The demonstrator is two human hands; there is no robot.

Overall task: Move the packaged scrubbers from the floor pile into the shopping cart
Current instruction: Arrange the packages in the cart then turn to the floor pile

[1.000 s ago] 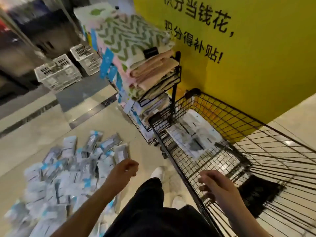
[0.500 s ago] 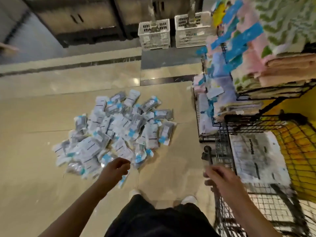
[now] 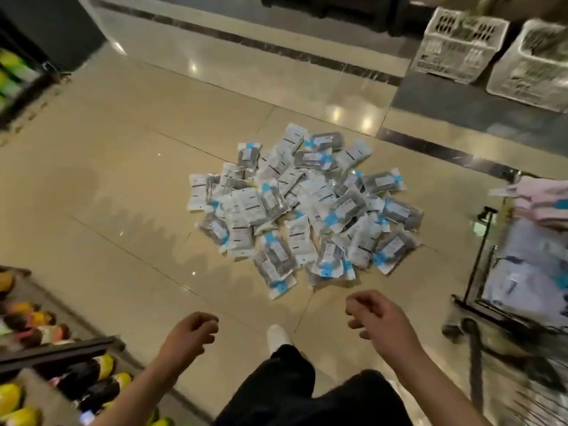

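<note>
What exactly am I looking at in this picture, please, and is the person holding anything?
There is no machine here: the view comes from a camera worn on a person's head, looking forward and down. At the bottom you see their own two arms. The left hand and the right hand hang above the floor with fingers loosely curled, and neither holds anything. Ahead on the tiled floor lies a pile of packaged scrubbers, small clear packets with white and blue labels. At the right edge is a dark wire rack with folded cloth goods, blurred. Two pale plastic crates stand at the top right, and shelves of colourful goods show at the lower left.
</note>
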